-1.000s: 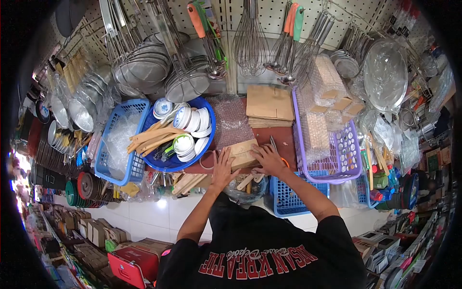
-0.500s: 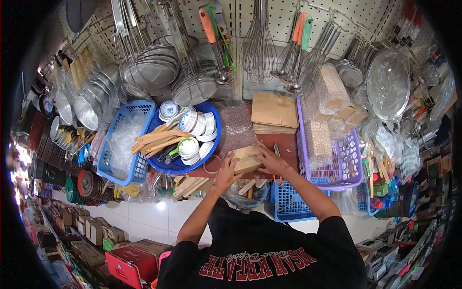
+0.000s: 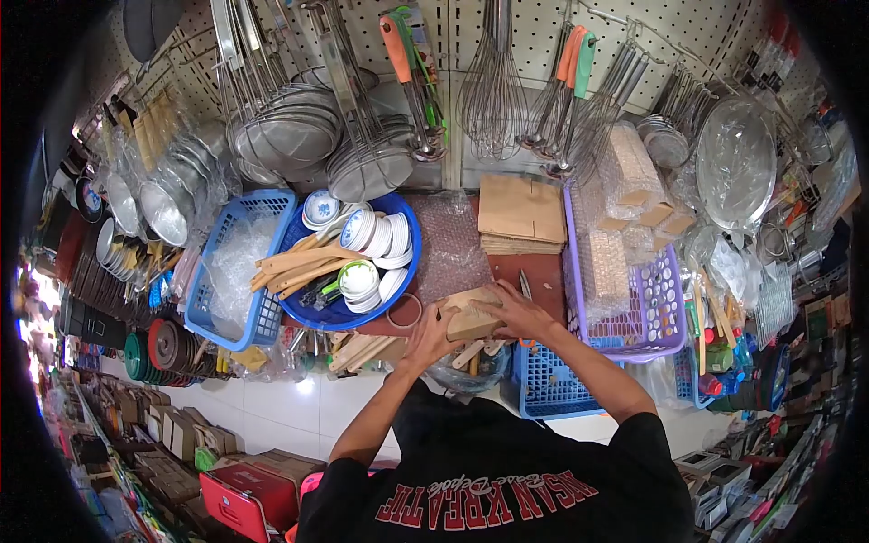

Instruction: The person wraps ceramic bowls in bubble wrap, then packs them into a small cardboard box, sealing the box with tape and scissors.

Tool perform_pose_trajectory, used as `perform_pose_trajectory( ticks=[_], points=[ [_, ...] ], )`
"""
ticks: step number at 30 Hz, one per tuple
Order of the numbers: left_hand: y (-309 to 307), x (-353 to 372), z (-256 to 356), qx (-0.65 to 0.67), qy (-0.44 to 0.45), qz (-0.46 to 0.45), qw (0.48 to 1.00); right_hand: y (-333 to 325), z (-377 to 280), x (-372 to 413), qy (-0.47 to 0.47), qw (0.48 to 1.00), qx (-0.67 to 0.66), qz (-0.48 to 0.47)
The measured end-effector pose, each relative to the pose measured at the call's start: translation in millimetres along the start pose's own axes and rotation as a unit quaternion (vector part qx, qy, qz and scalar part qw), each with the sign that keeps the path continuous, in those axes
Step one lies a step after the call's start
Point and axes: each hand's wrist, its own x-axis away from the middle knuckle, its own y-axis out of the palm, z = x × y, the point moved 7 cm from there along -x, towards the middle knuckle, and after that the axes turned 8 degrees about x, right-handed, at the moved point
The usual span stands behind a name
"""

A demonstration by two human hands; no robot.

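Observation:
Between my two hands is a small brown cardboard box [image 3: 469,315], held at the near edge of the reddish-brown table. The fingers of my left hand [image 3: 429,337] grip its left end. My right hand [image 3: 518,313] holds the right end, its fingers reaching over the top edge. Left of the box lies a roll of tape [image 3: 405,311], seen as a pale ring. Scissors [image 3: 525,284] with orange handles rest just beyond my right hand. Behind the box, bubble wrap [image 3: 453,242] is spread on the table beside a stack of flat brown cardboard [image 3: 520,213].
At left, a blue basin [image 3: 412,262] holds small bowls and wooden utensils, next to a blue basket [image 3: 262,326] with clear plastic. A purple basket [image 3: 575,262] at right contains bubble-wrapped boxes. Strainers [image 3: 290,140], whisks [image 3: 493,109] and ladles hang above. Another blue basket [image 3: 543,385] stands below the table edge.
The box has come slightly nearer to my body and its face has tilted. Both hands have moved with it, keeping their hold. The camera view has shifted a little.

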Motion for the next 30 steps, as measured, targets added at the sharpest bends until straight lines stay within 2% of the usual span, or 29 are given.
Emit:
perform_pose_trajectory(
  ticks=[11, 14, 17, 20, 23, 26, 30],
  points=[
    [-5.2, 4.2, 10.0, 0.023, -0.027, -0.018, 0.999, -12.6, -8.7, 3.8, 0.003, 0.999, -0.024, -0.042],
    [-6.7, -2.1, 9.0, 0.045, -0.003, -0.014, 0.999, -14.9, -3.0, -1.6, -0.014, 0.997, -0.059, -0.039],
    [-16.9, -7.7, 18.9, 0.056, -0.042, -0.050, 0.996, -17.0, 0.8, -7.5, -0.044, 0.993, -0.101, -0.050],
    [-23.0, -10.5, 22.0, 0.067, -0.053, -0.063, 0.994, -10.3, 6.5, -11.2, -0.051, 0.994, -0.078, -0.055],
    [-26.4, -17.6, 21.7, 0.066, -0.091, -0.087, 0.990, -2.9, 14.3, -19.3, -0.067, 0.989, -0.109, -0.072],
    [-29.5, -23.6, 20.6, 0.076, -0.095, -0.097, 0.988, 3.2, 22.6, -29.2, -0.043, 0.978, -0.144, -0.146],
    [-32.8, -40.6, 19.1, 0.080, -0.069, -0.137, 0.985, -3.7, 22.0, -31.5, -0.066, 0.970, -0.170, -0.162]
  ],
)
